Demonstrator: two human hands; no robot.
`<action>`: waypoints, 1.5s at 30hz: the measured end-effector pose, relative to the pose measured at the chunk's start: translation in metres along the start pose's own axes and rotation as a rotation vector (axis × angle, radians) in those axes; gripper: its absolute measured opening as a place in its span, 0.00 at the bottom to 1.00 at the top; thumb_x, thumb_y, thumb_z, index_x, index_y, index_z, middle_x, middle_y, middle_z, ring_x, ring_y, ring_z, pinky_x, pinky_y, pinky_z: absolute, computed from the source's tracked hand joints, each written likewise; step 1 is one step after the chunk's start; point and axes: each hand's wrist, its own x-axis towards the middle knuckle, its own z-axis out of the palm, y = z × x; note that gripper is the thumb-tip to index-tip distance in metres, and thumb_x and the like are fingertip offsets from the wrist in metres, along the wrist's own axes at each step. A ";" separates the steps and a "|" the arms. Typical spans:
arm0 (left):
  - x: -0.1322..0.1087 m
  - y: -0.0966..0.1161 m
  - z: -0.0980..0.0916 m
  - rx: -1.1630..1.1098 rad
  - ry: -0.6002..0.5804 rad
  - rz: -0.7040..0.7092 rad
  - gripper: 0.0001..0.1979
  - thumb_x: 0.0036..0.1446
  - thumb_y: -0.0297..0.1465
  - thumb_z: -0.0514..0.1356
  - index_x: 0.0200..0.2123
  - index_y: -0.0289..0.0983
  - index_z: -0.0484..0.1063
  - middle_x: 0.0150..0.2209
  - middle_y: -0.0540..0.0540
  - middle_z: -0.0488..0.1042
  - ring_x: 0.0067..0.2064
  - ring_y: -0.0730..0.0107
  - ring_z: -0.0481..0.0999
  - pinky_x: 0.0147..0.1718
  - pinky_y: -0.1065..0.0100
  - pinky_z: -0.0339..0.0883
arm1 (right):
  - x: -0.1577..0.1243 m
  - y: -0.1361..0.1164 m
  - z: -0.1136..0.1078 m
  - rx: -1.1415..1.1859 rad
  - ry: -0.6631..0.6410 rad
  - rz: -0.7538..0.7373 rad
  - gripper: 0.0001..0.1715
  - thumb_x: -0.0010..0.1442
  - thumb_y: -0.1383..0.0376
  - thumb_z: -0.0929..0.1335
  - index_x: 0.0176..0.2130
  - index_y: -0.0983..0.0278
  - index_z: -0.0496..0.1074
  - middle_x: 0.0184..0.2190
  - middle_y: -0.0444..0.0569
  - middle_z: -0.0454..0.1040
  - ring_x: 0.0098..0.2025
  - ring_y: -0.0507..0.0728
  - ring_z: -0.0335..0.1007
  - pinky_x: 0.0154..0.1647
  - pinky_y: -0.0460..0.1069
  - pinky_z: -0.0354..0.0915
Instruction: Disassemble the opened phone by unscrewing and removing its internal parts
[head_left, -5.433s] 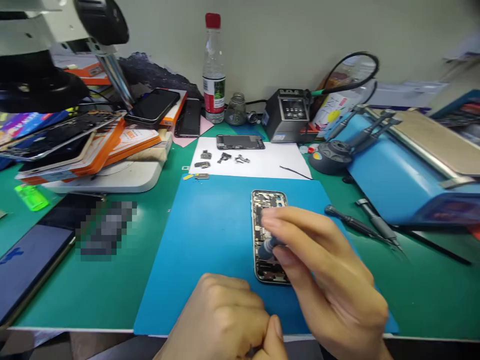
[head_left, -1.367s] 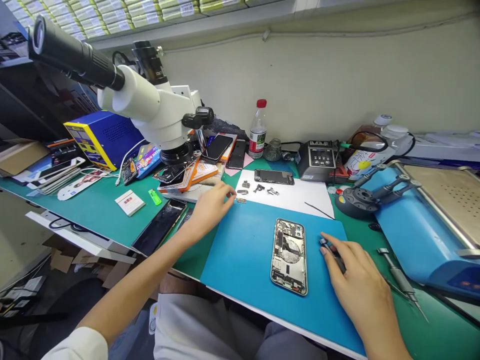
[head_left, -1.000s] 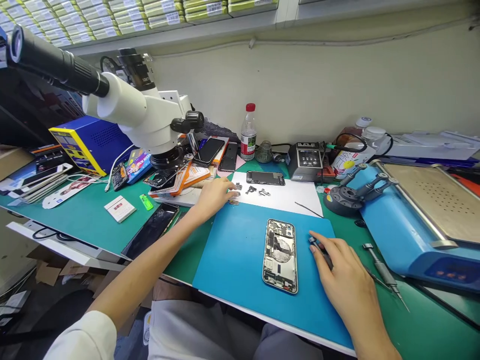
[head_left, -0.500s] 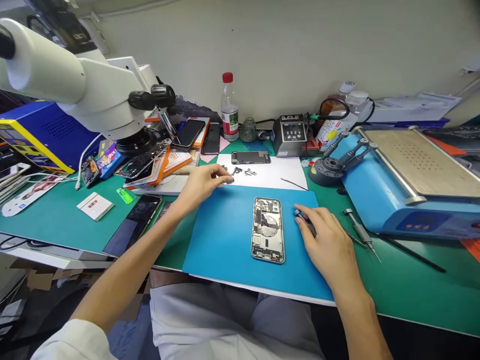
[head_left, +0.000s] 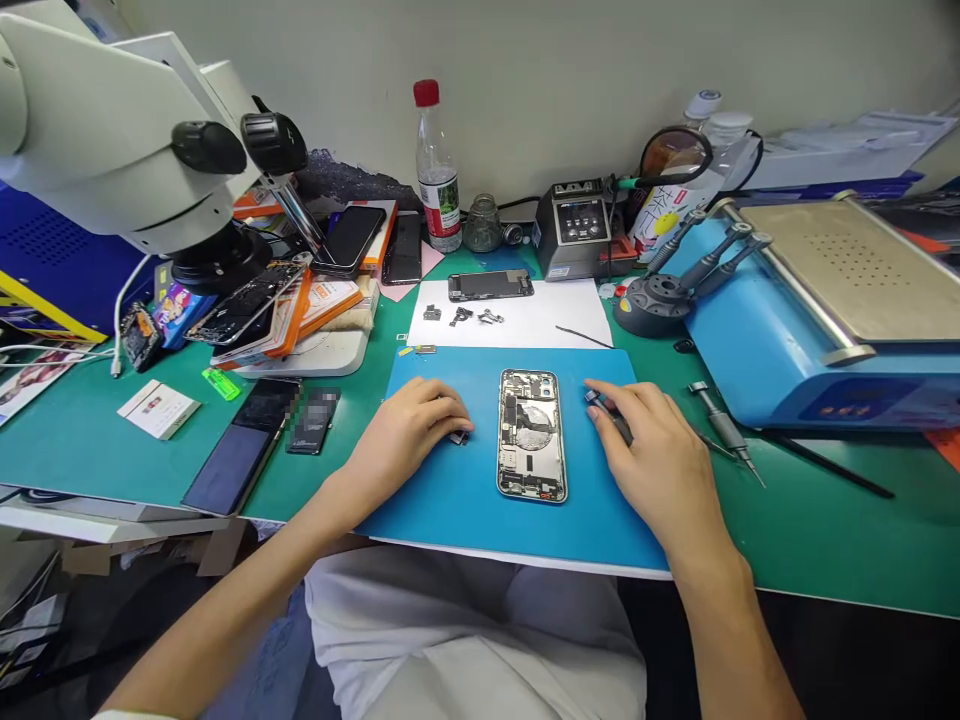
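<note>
The opened phone body (head_left: pixel 532 436) lies flat on the blue mat (head_left: pixel 592 525), a little right of centre in the frame, its camera end toward the top. It should be light and stiff around the frame but delicate within, where bare boards and thin flex cables look easy to snag; the long side edges seem the safest place to hold, and the smooth rim may be somewhat slippery. Its inside shows a pale plate, a round silvery coil crossed by a dark flex, crowded circuitry at top and bottom, and a spot of red at the lower right corner.

Left of it, the left hand (head_left: pixel 412 430) pinches a small dark part (head_left: pixel 459 437) between thumb and fingers, mostly hidden; whether it touches the mat I cannot tell. That piece is probably very light and fragile, best taken by its edges.

To the right, the right hand (head_left: pixel 652 440) has its fingers curled round a dark screwdriver (head_left: pixel 593 398), apart from the phone body.

Above the mat, a white sheet (head_left: pixel 525 330) carries a dark panel (head_left: pixel 490 285) and loose components (head_left: pixel 461 316). Green bench (head_left: pixel 817 545) surrounds everything.
</note>
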 end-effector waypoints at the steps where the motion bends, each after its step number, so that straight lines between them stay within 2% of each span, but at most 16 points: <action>1: 0.001 -0.001 -0.001 -0.009 0.003 -0.012 0.13 0.78 0.33 0.60 0.40 0.43 0.83 0.45 0.47 0.85 0.47 0.60 0.82 0.47 0.61 0.76 | 0.000 0.000 0.000 0.000 0.001 0.004 0.21 0.78 0.57 0.63 0.62 0.57 0.77 0.49 0.53 0.80 0.52 0.65 0.77 0.48 0.58 0.71; 5: 0.004 -0.006 -0.004 -0.042 0.042 -0.095 0.13 0.78 0.35 0.60 0.40 0.44 0.82 0.42 0.49 0.87 0.45 0.61 0.84 0.46 0.62 0.76 | -0.001 0.001 0.002 0.006 0.001 0.017 0.21 0.78 0.57 0.63 0.62 0.57 0.78 0.49 0.52 0.80 0.53 0.64 0.78 0.46 0.57 0.70; 9: 0.002 -0.012 -0.006 -0.055 0.091 -0.153 0.12 0.78 0.36 0.60 0.42 0.44 0.83 0.45 0.49 0.88 0.48 0.58 0.85 0.48 0.60 0.76 | 0.000 0.002 0.003 0.011 0.002 0.021 0.21 0.78 0.56 0.63 0.62 0.57 0.78 0.50 0.52 0.80 0.53 0.64 0.77 0.45 0.57 0.69; 17: -0.005 -0.017 -0.006 -0.112 0.115 -0.140 0.11 0.78 0.31 0.60 0.49 0.44 0.84 0.52 0.49 0.88 0.54 0.60 0.84 0.56 0.59 0.75 | 0.001 0.004 0.005 0.016 0.011 0.030 0.23 0.77 0.53 0.63 0.62 0.56 0.78 0.49 0.53 0.80 0.52 0.66 0.76 0.42 0.57 0.66; 28: -0.005 -0.014 -0.012 -0.160 0.216 -0.197 0.05 0.75 0.30 0.65 0.46 0.42 0.83 0.49 0.48 0.86 0.51 0.61 0.85 0.49 0.65 0.77 | 0.003 0.002 0.004 0.002 -0.009 0.061 0.24 0.76 0.52 0.63 0.62 0.55 0.79 0.49 0.52 0.79 0.50 0.67 0.77 0.40 0.57 0.64; 36: -0.027 -0.006 -0.015 -0.097 0.209 -0.204 0.07 0.75 0.26 0.65 0.52 0.43 0.80 0.46 0.50 0.81 0.45 0.66 0.81 0.47 0.66 0.74 | 0.002 0.003 0.003 -0.013 -0.015 0.061 0.24 0.76 0.51 0.63 0.62 0.53 0.78 0.49 0.50 0.79 0.47 0.65 0.78 0.40 0.57 0.65; 41: -0.037 -0.004 -0.016 0.001 0.197 -0.192 0.05 0.76 0.29 0.65 0.50 0.42 0.81 0.46 0.48 0.82 0.47 0.63 0.81 0.47 0.64 0.72 | 0.002 0.002 0.003 -0.023 -0.008 0.060 0.24 0.76 0.50 0.63 0.62 0.53 0.79 0.49 0.50 0.79 0.47 0.65 0.77 0.39 0.57 0.65; 45: -0.037 -0.005 -0.010 0.079 0.136 -0.108 0.11 0.77 0.31 0.62 0.58 0.43 0.81 0.48 0.45 0.81 0.49 0.58 0.80 0.49 0.59 0.72 | 0.003 0.002 0.004 -0.050 -0.003 0.059 0.24 0.76 0.50 0.63 0.61 0.53 0.79 0.50 0.51 0.80 0.47 0.64 0.77 0.38 0.56 0.65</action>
